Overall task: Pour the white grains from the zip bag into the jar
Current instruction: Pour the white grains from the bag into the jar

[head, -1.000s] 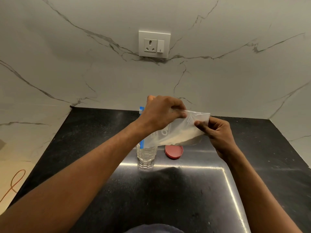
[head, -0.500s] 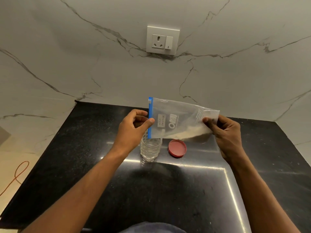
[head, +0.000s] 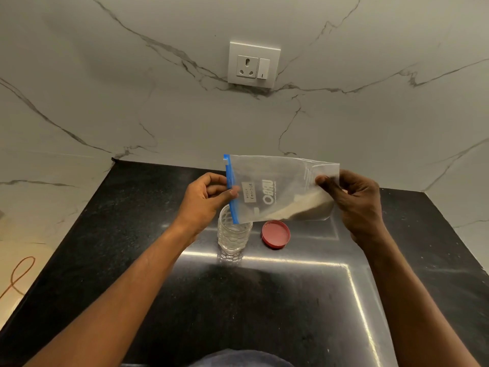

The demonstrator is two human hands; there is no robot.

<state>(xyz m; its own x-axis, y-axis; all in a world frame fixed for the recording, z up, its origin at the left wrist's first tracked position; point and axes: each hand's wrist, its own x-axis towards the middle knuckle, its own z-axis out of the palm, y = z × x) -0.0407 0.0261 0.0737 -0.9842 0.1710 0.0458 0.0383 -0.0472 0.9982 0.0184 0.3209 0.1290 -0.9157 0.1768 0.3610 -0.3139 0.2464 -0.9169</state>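
Zip bag (head: 280,189): held sideways above counter's (head: 132,234) back edge, blue zip end over open jar (head: 232,234).
Left hand (head: 205,201): fingers pinch zip edge.
Right hand (head: 354,197): fingers pinch bag bottom.
Grains (head: 299,209): pooled at the low right end.
Tip: part the zip, then raise the right end slowly.

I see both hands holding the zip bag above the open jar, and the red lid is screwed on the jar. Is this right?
Not quite. In the head view the red lid lies on the black counter beside the jar, not screwed on. The left hand and right hand do hold the zip bag above it.
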